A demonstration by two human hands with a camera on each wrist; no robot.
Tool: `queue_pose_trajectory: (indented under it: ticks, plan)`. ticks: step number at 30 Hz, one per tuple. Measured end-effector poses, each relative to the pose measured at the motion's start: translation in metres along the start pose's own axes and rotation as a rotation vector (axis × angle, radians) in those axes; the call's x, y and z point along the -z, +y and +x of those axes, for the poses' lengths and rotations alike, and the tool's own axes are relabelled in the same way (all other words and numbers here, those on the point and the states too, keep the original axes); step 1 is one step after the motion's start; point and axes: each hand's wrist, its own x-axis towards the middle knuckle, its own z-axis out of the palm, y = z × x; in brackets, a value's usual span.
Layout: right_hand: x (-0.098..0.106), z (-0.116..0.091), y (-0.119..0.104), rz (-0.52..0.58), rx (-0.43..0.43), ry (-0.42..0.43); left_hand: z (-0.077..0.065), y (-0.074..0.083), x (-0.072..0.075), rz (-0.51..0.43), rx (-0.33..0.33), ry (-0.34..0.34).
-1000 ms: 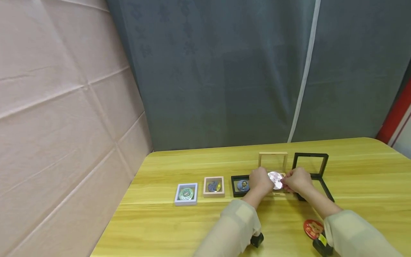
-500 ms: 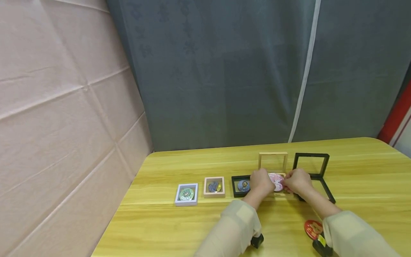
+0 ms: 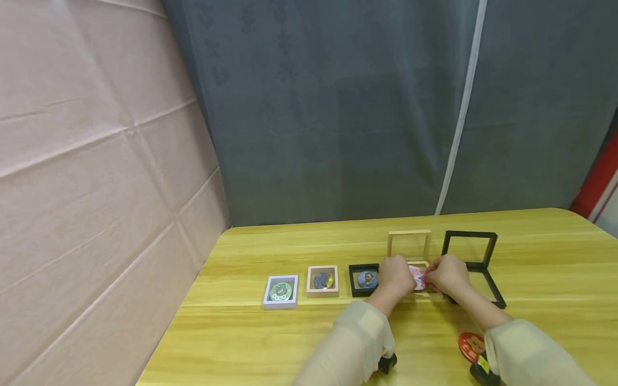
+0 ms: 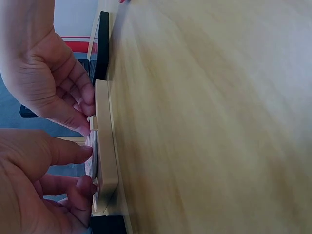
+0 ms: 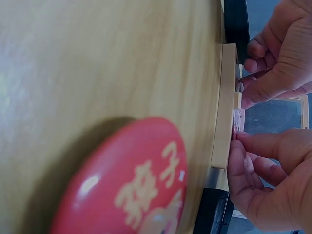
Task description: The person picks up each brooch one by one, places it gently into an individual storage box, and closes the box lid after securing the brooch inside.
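A round pink-and-white badge (image 3: 417, 277) lies almost level at the base of a light wooden display frame (image 5: 224, 107), whose windowed lid (image 3: 410, 232) stands upright behind. My left hand (image 3: 396, 274) pinches the badge's left edge, its thumb on top in the left wrist view. From the other side my right hand (image 3: 449, 273) grips the right edge between thumb and forefinger. Seen from the right wrist, the badge (image 5: 238, 122) sits right at the frame's upper rim, and the fingers hide much of it.
Left of the hands stand a black frame (image 3: 354, 291) with a portrait badge, a pink frame (image 3: 322, 292) and a white frame (image 3: 280, 305), each holding a badge. An opened black frame (image 3: 491, 289) stands right. A red badge (image 3: 470, 347) lies near the right forearm.
The badge has tipped from a shiny, raised angle to lie flatter and lower in the wooden frame. Both hands have shifted only slightly with it, keeping hold of its edges.
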Motion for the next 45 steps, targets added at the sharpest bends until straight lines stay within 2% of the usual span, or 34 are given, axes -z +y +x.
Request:
queue_pose_trajectory:
  ticks: [3,6,12,18,23,27,30,37,41,45]
  plan:
    - [0.000,0.000,0.000,0.002,0.005,-0.001,0.000,0.000,-0.001,0.013,-0.012,0.005]
    - [0.001,0.001,0.000,-0.005,0.019,0.001,-0.003,0.003,0.003,0.024,0.003,-0.007]
    - [0.001,0.001,0.001,-0.055,0.071,0.014,-0.005,0.005,0.002,0.059,0.026,0.000]
    - [0.002,-0.001,0.001,-0.085,0.066,0.018,-0.004,0.003,0.000,0.027,0.025,0.005]
    - [0.007,-0.008,0.002,-0.095,0.059,0.003,-0.004,-0.003,0.010,-0.075,0.027,0.038]
    - [0.011,-0.015,0.004,-0.017,0.015,-0.083,0.000,-0.007,0.019,-0.240,0.102,0.069]
    - [0.013,-0.018,0.006,0.025,-0.020,-0.146,0.002,-0.008,0.023,-0.307,0.131,0.078]
    - [0.012,-0.019,0.003,0.039,-0.064,-0.240,0.004,-0.011,0.030,-0.420,0.097,0.022]
    - [0.009,-0.020,0.001,0.025,-0.055,-0.223,0.004,-0.011,0.035,-0.435,0.052,-0.012]
    - [0.006,-0.021,0.000,0.011,-0.042,-0.191,0.002,-0.011,0.038,-0.463,0.034,-0.036]
